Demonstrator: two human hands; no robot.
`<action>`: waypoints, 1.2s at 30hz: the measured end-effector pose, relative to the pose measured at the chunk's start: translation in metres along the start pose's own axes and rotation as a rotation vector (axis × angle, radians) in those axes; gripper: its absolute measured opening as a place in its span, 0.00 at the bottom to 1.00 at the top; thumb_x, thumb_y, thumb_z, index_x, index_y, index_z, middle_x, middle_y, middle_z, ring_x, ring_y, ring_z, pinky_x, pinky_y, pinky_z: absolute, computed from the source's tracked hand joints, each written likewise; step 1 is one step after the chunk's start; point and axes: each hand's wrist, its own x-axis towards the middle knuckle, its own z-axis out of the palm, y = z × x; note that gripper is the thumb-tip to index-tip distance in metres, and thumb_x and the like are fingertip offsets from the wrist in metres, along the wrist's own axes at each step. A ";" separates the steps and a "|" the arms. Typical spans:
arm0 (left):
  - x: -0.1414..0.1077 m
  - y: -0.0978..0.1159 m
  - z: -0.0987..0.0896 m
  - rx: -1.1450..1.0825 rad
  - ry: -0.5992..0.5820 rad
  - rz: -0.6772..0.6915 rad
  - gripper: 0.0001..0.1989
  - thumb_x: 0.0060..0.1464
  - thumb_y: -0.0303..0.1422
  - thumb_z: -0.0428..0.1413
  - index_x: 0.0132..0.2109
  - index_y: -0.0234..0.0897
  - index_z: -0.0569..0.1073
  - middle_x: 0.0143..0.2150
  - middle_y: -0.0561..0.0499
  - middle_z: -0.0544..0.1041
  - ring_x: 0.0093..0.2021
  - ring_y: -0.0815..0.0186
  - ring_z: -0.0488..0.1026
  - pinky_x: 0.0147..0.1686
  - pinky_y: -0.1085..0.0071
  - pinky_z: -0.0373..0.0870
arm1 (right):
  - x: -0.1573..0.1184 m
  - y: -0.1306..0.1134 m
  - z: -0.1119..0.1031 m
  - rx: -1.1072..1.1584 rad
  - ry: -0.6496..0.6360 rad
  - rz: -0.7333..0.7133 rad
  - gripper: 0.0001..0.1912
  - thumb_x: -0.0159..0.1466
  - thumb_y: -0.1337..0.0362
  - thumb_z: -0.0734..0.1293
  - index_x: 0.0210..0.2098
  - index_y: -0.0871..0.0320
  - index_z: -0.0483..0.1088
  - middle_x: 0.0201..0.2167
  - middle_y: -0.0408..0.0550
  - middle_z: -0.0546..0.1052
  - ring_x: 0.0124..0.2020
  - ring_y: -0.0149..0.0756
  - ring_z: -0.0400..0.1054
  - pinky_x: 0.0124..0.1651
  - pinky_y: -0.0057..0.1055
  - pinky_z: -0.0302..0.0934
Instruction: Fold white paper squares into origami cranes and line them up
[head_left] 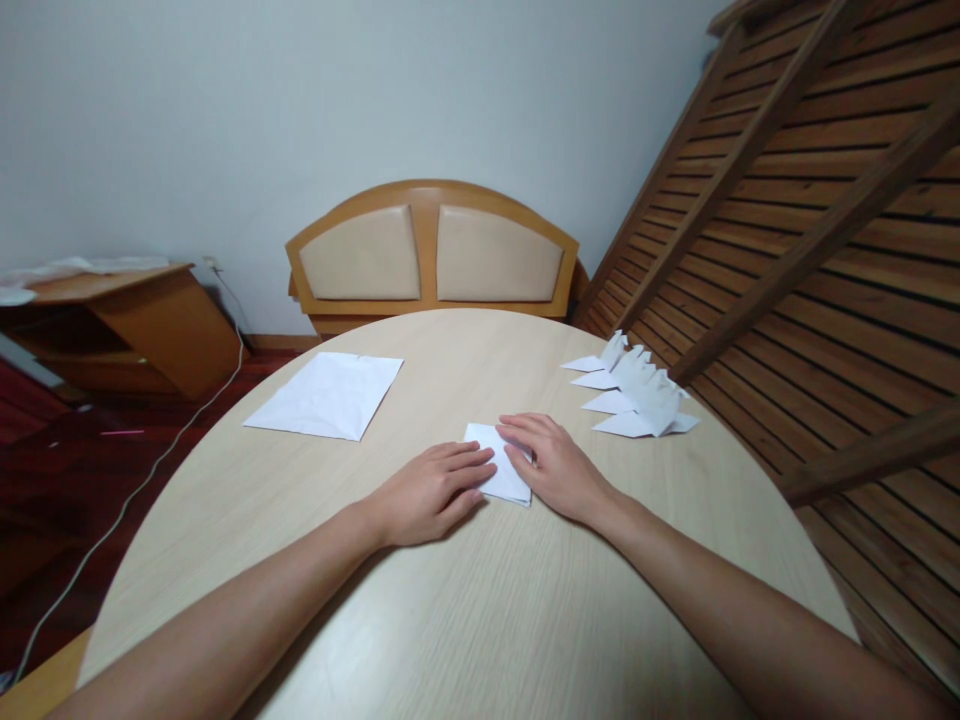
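A small folded square of white paper (pixel 504 482) lies flat on the round table (pixel 465 610), between my two hands. My left hand (pixel 439 490) rests with its fingers stretched out over the paper's left edge. From the other side, my right hand (pixel 555 462) lies with its fingers extended across the paper's upper right part, covering that corner. To the right stand several folded white paper birds (pixel 637 395), lined up close together. On the left of the table is a flat stack of white paper (pixel 330 395).
Beyond the table stands a wooden headboard (pixel 427 245) with two pale panels. A slatted wooden bed frame (pixel 825 250) leans along the right side. At far left are a wooden cabinet (pixel 180 325) and a white cable (pixel 161 455) on the floor.
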 end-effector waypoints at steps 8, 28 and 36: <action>0.003 0.003 -0.003 -0.083 0.110 -0.036 0.16 0.66 0.30 0.49 0.58 0.36 0.72 0.58 0.42 0.76 0.60 0.59 0.71 0.61 0.58 0.69 | -0.011 -0.009 -0.005 -0.009 -0.428 -0.131 0.33 0.73 0.53 0.57 0.73 0.57 0.48 0.72 0.55 0.55 0.73 0.44 0.45 0.73 0.55 0.35; -0.003 -0.003 0.000 0.141 -0.002 -0.136 0.24 0.67 0.40 0.49 0.66 0.38 0.66 0.68 0.39 0.65 0.66 0.49 0.63 0.63 0.49 0.62 | -0.005 0.000 -0.011 -0.289 -0.203 0.043 0.29 0.70 0.53 0.61 0.66 0.60 0.63 0.69 0.56 0.62 0.72 0.53 0.49 0.71 0.57 0.45; -0.002 -0.001 -0.003 0.097 0.010 -0.097 0.25 0.62 0.42 0.55 0.64 0.40 0.70 0.66 0.39 0.67 0.61 0.48 0.66 0.61 0.48 0.63 | -0.009 0.002 -0.001 -0.183 -0.326 0.041 0.39 0.69 0.41 0.57 0.71 0.57 0.53 0.72 0.55 0.53 0.73 0.56 0.44 0.70 0.61 0.43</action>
